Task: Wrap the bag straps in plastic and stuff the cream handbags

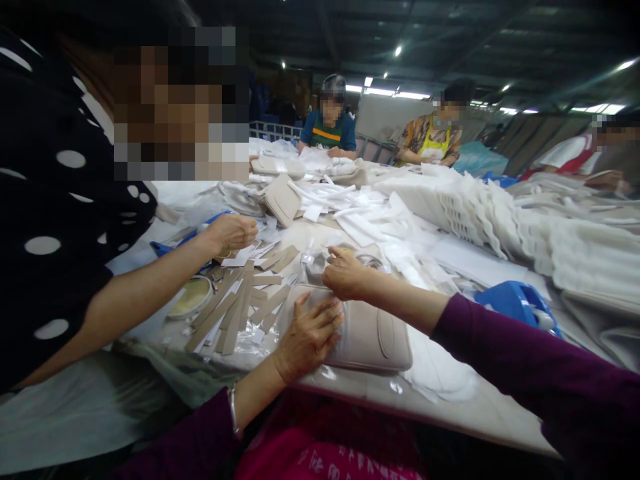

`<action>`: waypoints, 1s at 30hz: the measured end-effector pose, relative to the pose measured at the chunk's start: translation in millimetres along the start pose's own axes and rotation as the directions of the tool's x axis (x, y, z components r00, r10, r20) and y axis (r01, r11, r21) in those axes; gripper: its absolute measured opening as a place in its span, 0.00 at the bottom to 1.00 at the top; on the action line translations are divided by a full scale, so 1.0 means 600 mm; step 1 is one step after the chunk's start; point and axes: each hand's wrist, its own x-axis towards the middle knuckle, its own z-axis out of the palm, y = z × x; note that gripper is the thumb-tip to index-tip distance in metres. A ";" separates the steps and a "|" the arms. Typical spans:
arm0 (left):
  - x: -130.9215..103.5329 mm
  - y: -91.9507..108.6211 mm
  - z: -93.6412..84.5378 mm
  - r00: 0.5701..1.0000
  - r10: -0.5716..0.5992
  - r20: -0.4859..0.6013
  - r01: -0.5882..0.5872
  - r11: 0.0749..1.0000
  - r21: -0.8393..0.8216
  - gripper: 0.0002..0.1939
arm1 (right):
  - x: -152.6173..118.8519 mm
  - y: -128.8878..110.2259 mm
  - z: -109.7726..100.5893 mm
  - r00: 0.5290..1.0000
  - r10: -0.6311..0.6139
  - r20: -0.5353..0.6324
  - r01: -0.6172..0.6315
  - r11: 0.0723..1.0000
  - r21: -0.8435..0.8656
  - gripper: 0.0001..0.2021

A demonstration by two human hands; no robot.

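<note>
Across the frame: worktable (493,417), heaped with white material (477,257), front edge at lower right. At lower centre, near that edge: beige padded piece (367,337), lying flat; likely to slide or crease under uneven pressure, with support from one hand alone. Left of it: scattered beige strips (237,310), some just beside it; liable to catch underneath, owing to crowding. On the padded piece: left hand (310,337), palm down, fingers extended, resting without a grip. Above its far edge: right hand (345,275), fingers curled, index outstretched; impossible to tell whether gripping anything. Just beside this hand: tape-like rolls (373,262); easily knocked by the fingers, in so tight a space.
</note>
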 end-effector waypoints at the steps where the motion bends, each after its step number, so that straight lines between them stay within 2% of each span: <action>1: 0.000 0.000 0.000 1.000 0.000 0.005 0.000 1.000 0.001 0.15 | 0.001 0.010 0.004 1.000 -0.005 -0.031 0.005 1.000 -0.012 0.05; 4: 0.000 0.001 -0.002 1.000 0.005 0.015 -0.005 1.000 -0.002 0.15 | -0.002 0.052 0.007 0.987 0.050 -0.154 -0.058 0.997 -0.048 0.10; 7: 0.000 0.003 -0.006 1.000 0.005 0.013 -0.005 1.000 0.002 0.15 | -0.028 0.072 0.002 0.922 0.232 -0.311 -0.235 0.972 0.029 0.08; 9: 0.000 0.004 -0.007 1.000 0.004 0.009 -0.004 1.000 0.004 0.15 | -0.058 0.047 0.007 0.843 0.361 -0.398 -0.336 0.932 0.135 0.09; 11: 0.000 0.005 -0.006 1.000 0.003 -0.005 -0.003 1.000 0.000 0.15 | -0.090 -0.003 0.028 0.789 0.415 -0.452 -0.348 0.909 0.228 0.11; 13: 0.000 0.005 -0.004 1.000 0.000 -0.024 0.000 1.000 -0.007 0.14 | -0.116 -0.058 0.065 0.796 0.379 -0.471 -0.282 0.922 0.266 0.13; 15: 0.000 0.006 -0.002 0.999 0.000 -0.034 0.000 1.000 -0.006 0.12 | -0.126 -0.096 0.105 0.778 0.387 -0.495 -0.286 0.919 0.270 0.16; 18: 0.001 0.006 -0.001 1.000 0.004 -0.017 -0.004 1.000 0.021 0.11 | -0.115 -0.101 0.142 0.767 0.415 -0.489 -0.318 0.908 0.273 0.20; 20: 0.004 0.007 -0.003 1.000 0.012 -0.003 -0.011 0.999 0.049 0.13 | -0.107 -0.078 0.140 0.757 0.442 -0.481 -0.331 0.895 0.300 0.20; 21: 0.005 0.007 -0.004 1.000 0.019 0.001 -0.019 0.998 0.062 0.14 | -0.110 -0.063 0.132 0.734 0.473 -0.488 -0.348 0.878 0.327 0.20; 22: 0.007 0.008 -0.004 1.000 0.029 0.002 -0.029 0.997 0.072 0.14 | -0.119 -0.048 0.122 0.693 0.518 -0.501 -0.372 0.853 0.367 0.19; 24: 0.010 0.009 -0.005 0.999 0.053 -0.011 -0.052 0.995 0.087 0.14 | -0.159 -0.019 0.104 0.552 0.639 -0.536 -0.413 0.768 0.491 0.19; 27: 0.013 0.009 -0.002 0.994 0.091 -0.057 -0.084 0.991 0.107 0.14 | -0.274 0.017 0.103 0.271 0.812 -0.517 -0.374 0.584 0.720 0.17; 30: 0.014 -0.003 0.008 0.983 0.158 -0.092 -0.141 0.976 0.163 0.15 | -0.429 0.045 0.143 -0.035 0.932 -0.362 -0.341 0.329 0.881 0.17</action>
